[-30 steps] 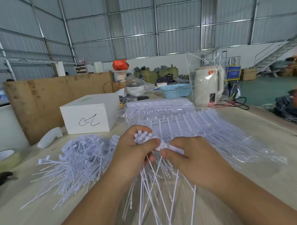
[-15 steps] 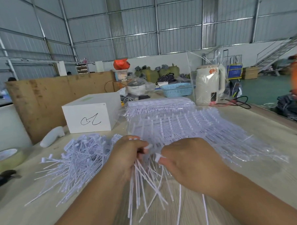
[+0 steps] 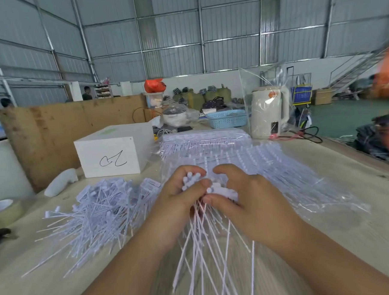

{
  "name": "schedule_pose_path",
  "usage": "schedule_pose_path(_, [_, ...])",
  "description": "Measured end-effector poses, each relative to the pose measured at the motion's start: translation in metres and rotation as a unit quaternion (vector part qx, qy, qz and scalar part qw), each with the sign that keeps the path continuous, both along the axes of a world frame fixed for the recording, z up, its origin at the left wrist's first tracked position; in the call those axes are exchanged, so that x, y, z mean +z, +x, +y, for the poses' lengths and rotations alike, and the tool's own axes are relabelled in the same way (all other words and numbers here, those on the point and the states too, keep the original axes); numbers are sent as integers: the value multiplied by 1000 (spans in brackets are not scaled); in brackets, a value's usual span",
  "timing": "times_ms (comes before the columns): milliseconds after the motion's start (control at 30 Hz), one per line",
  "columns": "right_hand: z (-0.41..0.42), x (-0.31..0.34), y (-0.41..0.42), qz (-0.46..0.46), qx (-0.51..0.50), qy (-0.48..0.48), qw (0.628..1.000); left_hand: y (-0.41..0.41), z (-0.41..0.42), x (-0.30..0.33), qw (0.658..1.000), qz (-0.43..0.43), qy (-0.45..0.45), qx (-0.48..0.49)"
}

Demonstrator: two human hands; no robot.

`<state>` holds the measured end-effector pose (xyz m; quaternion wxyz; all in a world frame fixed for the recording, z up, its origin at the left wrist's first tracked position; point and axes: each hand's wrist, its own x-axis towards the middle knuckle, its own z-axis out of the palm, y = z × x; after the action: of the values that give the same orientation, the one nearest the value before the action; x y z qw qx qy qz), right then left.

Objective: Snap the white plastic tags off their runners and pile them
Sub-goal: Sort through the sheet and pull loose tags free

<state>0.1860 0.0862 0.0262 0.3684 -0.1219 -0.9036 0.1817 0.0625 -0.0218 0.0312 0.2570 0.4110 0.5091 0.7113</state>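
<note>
So both hands are bunched together over one clump of white plastic tags [image 3: 215, 192]. The left hand [image 3: 180, 201] has its fingers curled around the head end of the bundle, with a few stubby tag heads poking up past its thumb. The right hand [image 3: 247, 200] pinches the same clump from the other side, thumb underneath and index finger arched over the top, so the two grips are basically touching. The long thin tails [image 3: 205, 254] of those tags fan down and out below both hands toward the camera, over the wooden table [image 3: 359, 218].

Just left of the left hand is the loose pile of snapped tags [image 3: 98, 209], a messy heap with tails splayed everywhere. Right behind the hands, and spreading out to the right of the right hand, are clear plastic bags of tags still on runners [image 3: 268, 166], lying flat, with another packed stack [image 3: 204, 139] further back.

Further out to the left: a white box [image 3: 113, 155] with a scribble on its front, a white handle-shaped thing [image 3: 61, 182], and a tape roll [image 3: 4, 211] at the edge. Back right of the hands there's a blue basket [image 3: 228, 119], contents too small to make out, and a cream kettle [image 3: 269, 113] inside a clear bag.
</note>
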Motion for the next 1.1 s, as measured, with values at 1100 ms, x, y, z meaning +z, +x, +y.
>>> schedule_pose_path(1100, [-2, -2, -3, -40, 59, -6, 997, -10, -2, 1, 994, 23, -19, 109])
